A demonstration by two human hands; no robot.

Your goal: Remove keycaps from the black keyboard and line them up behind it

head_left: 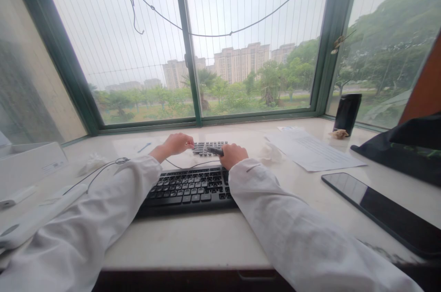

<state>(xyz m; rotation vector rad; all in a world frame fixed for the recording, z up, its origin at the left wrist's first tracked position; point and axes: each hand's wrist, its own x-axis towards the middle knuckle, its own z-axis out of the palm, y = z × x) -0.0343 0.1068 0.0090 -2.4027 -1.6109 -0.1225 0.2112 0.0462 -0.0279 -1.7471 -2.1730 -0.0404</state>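
A black keyboard (196, 198) lies in front of me; several of its keys lack their caps, with bare sockets showing. Behind it, loose black keycaps (201, 146) are laid in rows on the white counter. My left hand (176, 143) is above the left end of these rows, its fingers drawn together; whatever is between them is too small to make out. In my right hand (234, 156) is a slim dark tool (215, 150), pointing left over the keycaps; its exact kind does not show. The keyboard's cable (193, 165) runs between keyboard and keycaps.
To the right lie a phone (379, 211), printed paper (310, 149), crumpled tissue (272, 152) and a black bag (406, 145). A black cylinder (347, 113) stands by the window. On the left are a white box (31, 159), a white power strip (44, 214) and a blue stick (144, 147).
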